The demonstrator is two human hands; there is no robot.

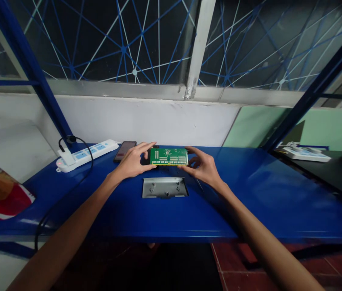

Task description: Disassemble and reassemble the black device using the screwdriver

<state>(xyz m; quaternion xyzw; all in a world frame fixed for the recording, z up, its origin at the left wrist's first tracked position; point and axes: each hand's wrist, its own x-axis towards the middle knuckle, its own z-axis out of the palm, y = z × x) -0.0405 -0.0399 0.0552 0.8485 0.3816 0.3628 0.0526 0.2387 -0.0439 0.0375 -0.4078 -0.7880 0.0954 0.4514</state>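
Observation:
A green circuit board is held up above the blue table, tilted so its face shows. My left hand grips its left edge between thumb and fingers. At the right edge, my right hand pinches the board the same way. Just in front of the board, a grey metal cover with small posts lies on the table, touched by neither hand. A thin tool rests beside the cover, below my right hand. Small dark bits, too small to identify, lie behind the cover.
A white power strip with a black cable runs along the table's back left. Near it lies a dark phone. A red and orange package sits at the far left. The blue table backs onto a wall, and blue posts rise at both sides.

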